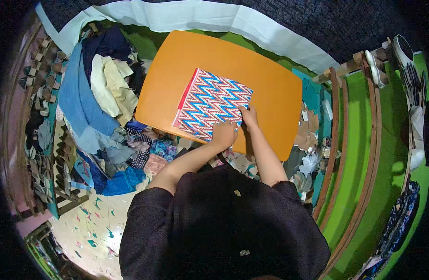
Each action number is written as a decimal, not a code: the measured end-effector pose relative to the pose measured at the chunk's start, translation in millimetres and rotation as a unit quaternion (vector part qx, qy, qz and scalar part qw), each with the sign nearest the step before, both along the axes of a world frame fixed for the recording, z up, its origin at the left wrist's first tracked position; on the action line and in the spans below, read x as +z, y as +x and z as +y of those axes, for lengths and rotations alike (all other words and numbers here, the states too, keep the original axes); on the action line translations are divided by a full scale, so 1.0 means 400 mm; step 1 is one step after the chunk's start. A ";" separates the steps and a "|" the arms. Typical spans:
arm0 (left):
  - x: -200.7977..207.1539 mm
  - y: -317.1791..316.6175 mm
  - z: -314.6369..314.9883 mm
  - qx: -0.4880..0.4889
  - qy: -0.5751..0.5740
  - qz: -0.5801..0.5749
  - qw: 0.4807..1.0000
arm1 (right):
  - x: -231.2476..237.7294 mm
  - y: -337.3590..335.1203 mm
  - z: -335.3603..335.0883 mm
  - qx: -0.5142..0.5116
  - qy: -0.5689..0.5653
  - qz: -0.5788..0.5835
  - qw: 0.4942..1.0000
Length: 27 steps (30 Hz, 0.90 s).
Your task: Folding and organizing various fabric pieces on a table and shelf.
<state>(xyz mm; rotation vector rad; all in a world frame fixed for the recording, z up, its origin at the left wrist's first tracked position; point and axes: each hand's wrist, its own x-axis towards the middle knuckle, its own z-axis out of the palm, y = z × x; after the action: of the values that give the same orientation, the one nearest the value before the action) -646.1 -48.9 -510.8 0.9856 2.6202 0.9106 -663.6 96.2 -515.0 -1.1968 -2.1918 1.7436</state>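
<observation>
A flat, roughly square zigzag-patterned fabric piece [212, 102] in blue, red and white lies on the orange tabletop [275, 88]. A red strip runs along its left edge. My left hand [224, 134] is at the near edge of the fabric, its fingers curled onto it near the right corner. Close by, my right hand [249, 115] grips the right edge, with the fingers bent over it. Some fingertips of both hands are hidden, and what lies beneath the fabric cannot be seen.
Heaped garments and cloth, including blue denim [86, 100] and cream pieces [112, 86], crowd the table's left side. Scraps [308, 135] lie beyond its right side. Wooden racks with shoe-shaped forms [48, 84] stand far left; wooden rails [374, 140] run along the right.
</observation>
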 end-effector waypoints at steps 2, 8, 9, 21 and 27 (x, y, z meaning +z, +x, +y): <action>0.010 -0.002 0.003 -0.008 0.032 -0.018 0.999 | 0.016 0.003 0.014 -0.001 -0.070 0.007 0.998; 0.007 -0.005 0.012 -0.035 0.260 -0.173 0.949 | 0.078 -0.001 0.064 -0.014 -0.105 0.040 0.994; 0.005 -0.008 0.009 -0.036 0.261 -0.170 0.949 | 0.077 -0.002 0.080 0.012 -0.059 0.058 0.997; 0.001 -0.009 -0.241 0.051 0.205 -0.564 0.799 | 0.095 -0.087 -0.158 0.312 -0.085 0.021 0.946; -0.164 0.030 -0.317 0.158 0.103 -0.417 0.889 | -0.001 -0.061 -0.124 0.266 0.115 0.020 0.957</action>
<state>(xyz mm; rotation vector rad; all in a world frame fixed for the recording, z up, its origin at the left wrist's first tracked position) -634.0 -175.8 -576.3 0.0964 1.9654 1.3295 -688.0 46.6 -515.6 -0.5424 -2.7739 1.5725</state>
